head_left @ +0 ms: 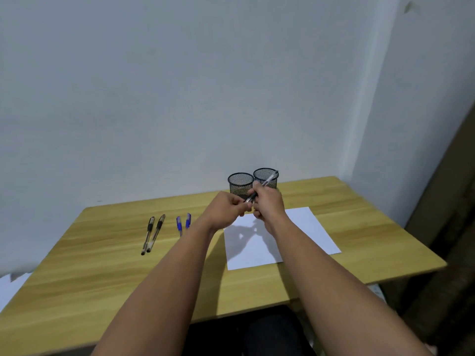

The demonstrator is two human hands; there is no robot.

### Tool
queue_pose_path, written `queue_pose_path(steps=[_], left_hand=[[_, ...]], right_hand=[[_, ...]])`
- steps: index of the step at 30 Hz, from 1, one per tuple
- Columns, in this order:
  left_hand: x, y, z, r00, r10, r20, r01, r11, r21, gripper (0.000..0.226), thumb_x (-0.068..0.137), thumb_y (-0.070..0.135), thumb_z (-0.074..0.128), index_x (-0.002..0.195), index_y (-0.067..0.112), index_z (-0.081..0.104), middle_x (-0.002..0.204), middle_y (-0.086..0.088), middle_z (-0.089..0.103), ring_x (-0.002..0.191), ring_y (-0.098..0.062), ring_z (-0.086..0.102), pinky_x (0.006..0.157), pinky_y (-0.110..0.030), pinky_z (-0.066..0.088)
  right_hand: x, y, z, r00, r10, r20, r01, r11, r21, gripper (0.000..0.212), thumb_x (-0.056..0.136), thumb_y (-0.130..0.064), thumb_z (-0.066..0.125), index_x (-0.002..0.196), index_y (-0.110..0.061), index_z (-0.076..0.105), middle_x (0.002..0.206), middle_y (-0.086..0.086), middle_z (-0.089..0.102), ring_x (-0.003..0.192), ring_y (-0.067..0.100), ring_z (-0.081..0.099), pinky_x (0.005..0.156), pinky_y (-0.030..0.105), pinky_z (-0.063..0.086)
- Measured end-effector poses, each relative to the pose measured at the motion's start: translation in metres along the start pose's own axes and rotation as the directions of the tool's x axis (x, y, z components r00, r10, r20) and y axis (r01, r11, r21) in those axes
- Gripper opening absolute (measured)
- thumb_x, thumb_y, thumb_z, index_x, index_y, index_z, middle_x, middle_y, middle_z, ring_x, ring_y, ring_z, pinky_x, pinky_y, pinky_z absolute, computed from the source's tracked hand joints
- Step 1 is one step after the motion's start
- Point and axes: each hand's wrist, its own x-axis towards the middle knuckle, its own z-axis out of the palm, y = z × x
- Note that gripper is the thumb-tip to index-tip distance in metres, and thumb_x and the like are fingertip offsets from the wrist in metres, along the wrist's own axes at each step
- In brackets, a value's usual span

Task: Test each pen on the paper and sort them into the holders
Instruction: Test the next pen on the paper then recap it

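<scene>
My right hand (268, 201) grips a black pen (267, 181) with a clear barrel, held slanted above the white paper (303, 232). My left hand (228, 210) pinches the pen's lower end, where the cap sits. Two black mesh holders stand side by side behind my hands, the left holder (240, 181) and the right holder (264, 176). On the table to the left lie two black pens (153, 233) and two blue pens (183, 222), the blue ones partly hidden by my left forearm.
The wooden table (102, 265) ends at a wall behind and a wall corner on the right. White sheets (10, 286) show past its left edge. Dark clothing sits below the front edge.
</scene>
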Motion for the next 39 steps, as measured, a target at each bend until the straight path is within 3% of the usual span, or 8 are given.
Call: queue_pose_path(steps=[3,5,8,11,17,24,33,39], left_hand=[[-0.001,-0.033,-0.008,0.992,-0.123,0.037,0.117,0.983,0.14,0.028,0.091,0.028,0.073,0.068,0.012,0.072,0.062,0.002,0.059,0.055,-0.009,0.046,0.055,-0.022,0.036],[-0.002,-0.066,-0.018,0.977,-0.176,-0.118,0.198,0.955,0.219,0.033,0.092,0.03,0.069,0.067,0.008,0.069,0.057,0.004,0.054,0.057,-0.017,0.046,0.057,-0.027,0.035],[0.007,-0.097,-0.025,0.926,-0.167,-0.338,0.313,0.841,0.442,0.025,0.091,0.041,0.063,0.08,0.022,0.075,0.073,0.006,0.068,0.078,-0.022,0.064,0.071,-0.033,0.052],[0.027,-0.113,-0.019,0.928,-0.108,-0.357,0.336,0.66,0.672,0.026,0.097,0.042,0.055,0.099,0.026,0.075,0.105,-0.001,0.068,0.109,-0.028,0.057,0.092,-0.045,0.047],[0.04,-0.122,-0.011,0.939,0.001,-0.344,0.3,0.488,0.82,0.036,0.097,0.043,0.046,0.116,0.023,0.069,0.117,-0.005,0.063,0.113,-0.03,0.053,0.095,-0.049,0.042],[0.026,-0.115,0.015,0.964,0.248,-0.099,-0.107,0.7,0.706,0.047,0.099,0.048,0.049,0.137,0.022,0.06,0.132,0.003,0.058,0.123,-0.02,0.049,0.088,-0.036,0.052],[0.017,-0.141,0.033,0.947,0.298,-0.117,-0.143,0.722,0.677,0.038,0.096,0.052,0.043,0.087,0.016,0.052,0.124,-0.007,0.064,0.118,-0.026,0.054,0.093,-0.04,0.049],[0.018,-0.144,0.031,0.954,0.275,-0.115,-0.129,0.729,0.672,0.045,0.095,0.055,0.046,0.101,0.013,0.063,0.135,-0.006,0.063,0.128,-0.024,0.054,0.099,-0.04,0.049]], right_hand=[[0.038,-0.014,-0.039,0.96,0.067,-0.27,-0.017,0.983,0.185,0.037,0.108,-0.025,0.051,0.073,-0.016,0.059,0.058,0.001,0.038,0.026,0.006,0.025,0.034,0.015,0.019],[0.059,-0.026,-0.069,0.948,0.009,-0.317,0.027,0.994,0.109,0.037,0.108,-0.029,0.053,0.075,-0.016,0.063,0.063,0.001,0.043,0.029,0.007,0.027,0.037,0.015,0.02],[0.07,-0.027,-0.08,0.967,-0.112,-0.228,0.112,0.994,-0.01,0.036,0.108,-0.032,0.058,0.079,-0.015,0.067,0.063,-0.001,0.049,0.035,0.006,0.033,0.039,0.017,0.024],[0.069,-0.005,-0.076,0.976,-0.179,-0.122,0.164,0.979,-0.122,0.031,0.106,-0.031,0.066,0.081,-0.014,0.072,0.063,-0.001,0.064,0.041,0.007,0.046,0.04,0.019,0.035],[0.064,0.024,-0.075,0.974,-0.206,-0.097,0.191,0.97,-0.147,0.023,0.102,-0.018,0.072,0.081,-0.011,0.066,0.067,0.006,0.067,0.041,0.007,0.052,0.043,0.017,0.043],[0.062,0.035,-0.045,0.975,-0.222,0.023,0.222,0.956,-0.19,0.023,0.102,-0.018,0.071,0.082,-0.007,0.07,0.07,0.008,0.071,0.043,0.011,0.054,0.043,0.02,0.045],[0.067,0.066,0.007,0.964,-0.189,0.187,0.218,0.964,-0.152,0.046,0.094,-0.031,0.081,0.073,0.0,0.055,0.059,0.019,0.057,0.054,0.027,0.052,0.049,0.034,0.042],[0.075,0.095,-0.001,0.958,-0.188,0.217,0.235,0.948,-0.216,0.044,0.099,-0.028,0.076,0.075,0.004,0.056,0.066,0.033,0.059,0.055,0.03,0.054,0.053,0.036,0.045]])
